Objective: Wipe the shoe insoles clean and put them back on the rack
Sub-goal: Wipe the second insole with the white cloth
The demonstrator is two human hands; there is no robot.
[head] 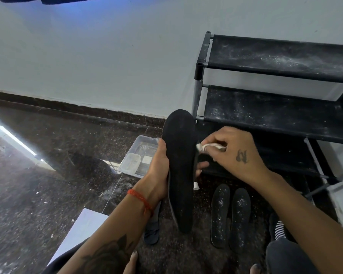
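Beside the rack (281, 113), a person's left hand (158, 167) grips an upright insole (179, 165), its length pointing away, while the right hand (232, 153) pinches a cloth (203, 146) at its right edge.

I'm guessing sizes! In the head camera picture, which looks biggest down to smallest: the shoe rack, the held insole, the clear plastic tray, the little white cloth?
1. Shoe rack
2. Held insole, though it is nearer the camera
3. Clear plastic tray
4. White cloth, mostly hidden in the right hand
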